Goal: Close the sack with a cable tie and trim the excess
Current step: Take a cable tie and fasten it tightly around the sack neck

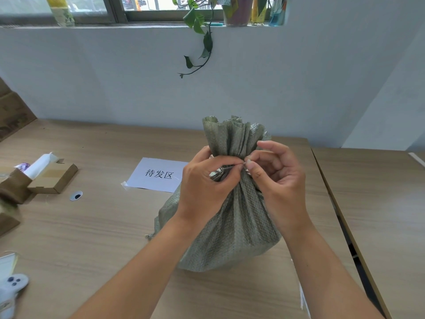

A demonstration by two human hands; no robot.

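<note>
We're pinching a thin cable tie [226, 168] at the woven sack [232, 217] neck. Left hand [204, 185] is gripping the neck and tie; right hand [273, 173] fingertips are narrowed on the tie beside it.

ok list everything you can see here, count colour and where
woven sack: one, grey-green, centre of table, neck gathered
cable tie: one, pale, thin, around the sack neck between the fingers
paper sign: one, white with black characters, taped flat on the table behind the sack
cardboard boxes: a few, brown, left edge of table, one open
round sticker: one, white with dark spot, on table near the boxes
trailing plant: one, green, hanging from the windowsill
bottles: several, yellow and blue, on the windowsill
table: one, light wood
left hand: one, pinching at the sack neck
right hand: one, pinching at the sack neck
</note>
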